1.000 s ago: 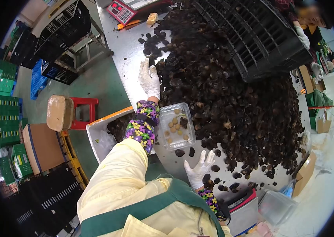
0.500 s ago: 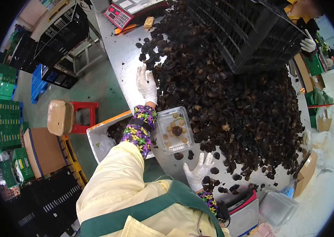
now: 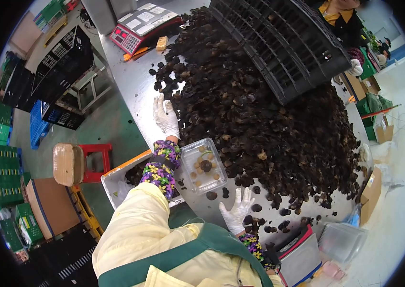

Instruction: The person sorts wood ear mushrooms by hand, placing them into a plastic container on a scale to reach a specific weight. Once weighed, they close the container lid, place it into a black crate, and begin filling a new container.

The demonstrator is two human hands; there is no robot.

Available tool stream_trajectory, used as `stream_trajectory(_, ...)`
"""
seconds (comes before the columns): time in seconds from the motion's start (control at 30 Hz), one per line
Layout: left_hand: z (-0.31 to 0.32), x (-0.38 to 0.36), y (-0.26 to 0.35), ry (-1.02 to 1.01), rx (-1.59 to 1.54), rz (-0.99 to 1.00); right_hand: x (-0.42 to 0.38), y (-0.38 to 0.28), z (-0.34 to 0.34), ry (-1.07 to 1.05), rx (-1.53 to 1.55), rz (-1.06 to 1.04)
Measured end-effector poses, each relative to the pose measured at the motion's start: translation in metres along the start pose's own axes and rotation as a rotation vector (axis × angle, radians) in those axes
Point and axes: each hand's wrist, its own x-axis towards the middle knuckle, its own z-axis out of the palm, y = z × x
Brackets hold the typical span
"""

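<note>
My left hand (image 3: 165, 116), in a white glove, lies at the left edge of a big heap of dark brown pieces (image 3: 240, 115) on the metal table (image 3: 130, 81). Its fingers are stretched out and hold nothing. My right hand (image 3: 237, 210), also gloved, is spread open over the near part of the table, beside a few loose pieces. Between the hands sits a clear plastic tray (image 3: 190, 176) with several small round tan pieces and one darker piece. A black crate (image 3: 303, 62) is tipped over the heap at the top right.
A red scale (image 3: 138, 28) stands at the table's far left, near a small tan block (image 3: 162, 43). Below my left forearm is a white foam box (image 3: 111, 184). Another scale (image 3: 300, 260) lies at the near right. A person (image 3: 343, 24) stands behind the crate.
The crate has tilted further over the heap, and its underside has lifted on the right. The whole view has shifted a little. Both my hands stay open.
</note>
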Motion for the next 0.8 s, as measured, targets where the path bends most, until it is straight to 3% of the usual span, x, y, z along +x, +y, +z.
stream_trajectory(0.8,-0.0018,0.0005,0.0031,0.023,-0.052,0.040,0.0019,-0.0006,0.0039,0.065,-0.027,0.001)
